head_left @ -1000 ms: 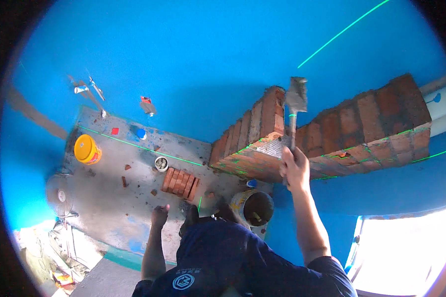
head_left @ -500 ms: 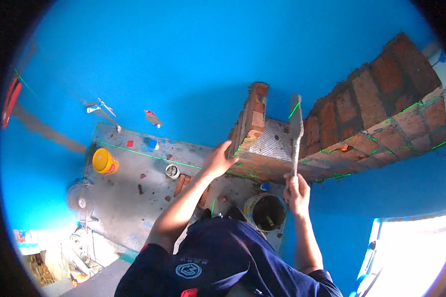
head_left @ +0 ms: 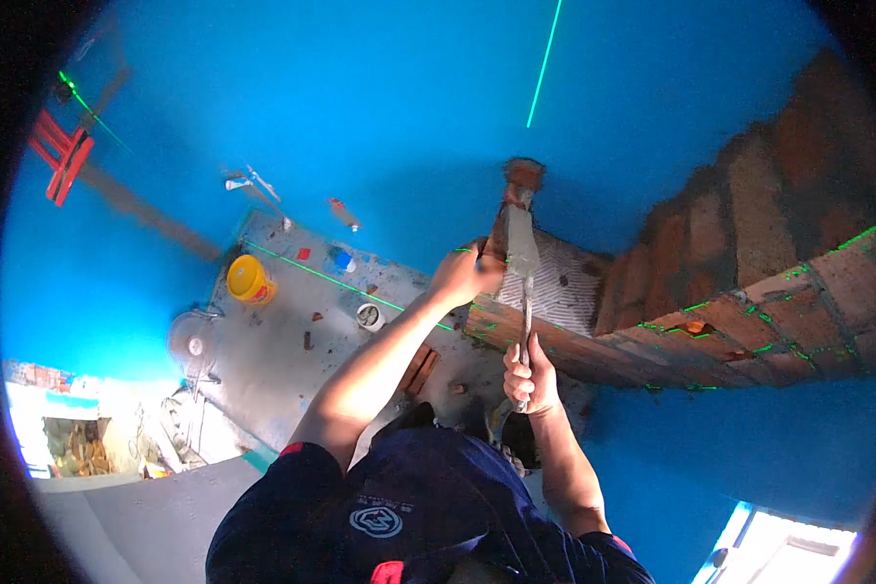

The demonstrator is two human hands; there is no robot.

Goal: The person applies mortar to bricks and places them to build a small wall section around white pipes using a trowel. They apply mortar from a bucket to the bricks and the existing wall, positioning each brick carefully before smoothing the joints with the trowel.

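My right hand (head_left: 532, 378) is closed round the handle of a trowel (head_left: 523, 240). Its flat grey blade points away from me, along the right side of a short upright stack of bricks (head_left: 524, 177). At the near end of that stack, my left hand (head_left: 460, 280) has its fingers bent round a brick; the blade partly hides this spot. Ridged grey mortar (head_left: 562, 285) covers the surface between the short stack and the longer brick wall (head_left: 691, 234) on the right. Whether the blade touches the bricks I cannot tell.
Below the wall, my body partly hides a bucket (head_left: 524, 440). On the floor to the left are a yellow bucket (head_left: 247, 280), a small white pot (head_left: 370, 316), loose bricks (head_left: 419, 370) and a fan (head_left: 195, 343). Green laser lines cross the blue wall (head_left: 409, 117), floor and bricks.
The trowel has swung left, from over the gap to the short stack. My left hand has moved right and closed on the brick there. The view has shifted and turned a little.
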